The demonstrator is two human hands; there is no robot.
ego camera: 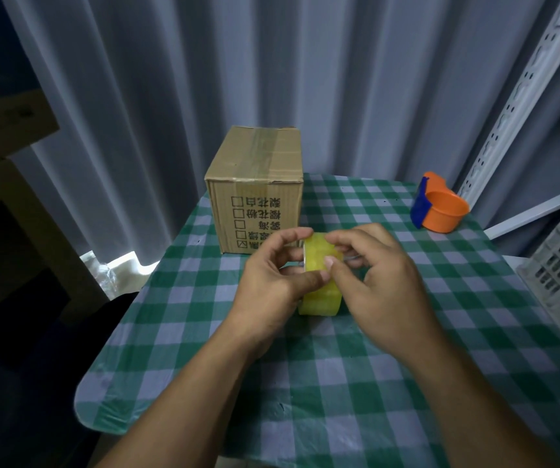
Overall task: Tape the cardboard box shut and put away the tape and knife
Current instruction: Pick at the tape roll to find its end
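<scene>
A: Cardboard box [255, 190] far left on table [339, 383], flaps down. Left hand [268, 282] curled around tape roll [320, 282]?

B: Yes. Right hand [376, 278] pinching roll's face, picking for an end. Could slip, tear a sliver. Knife unseen.

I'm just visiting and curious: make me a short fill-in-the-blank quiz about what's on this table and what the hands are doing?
1. Both hands, the left hand and right hand, hold a yellowish roll of clear ____.
2. The brown cardboard box stands on a checked tablecloth of white and ____.
3. The orange plastic tape dispenser has a ____ blade guard.

Missing words: tape; green; blue
</scene>
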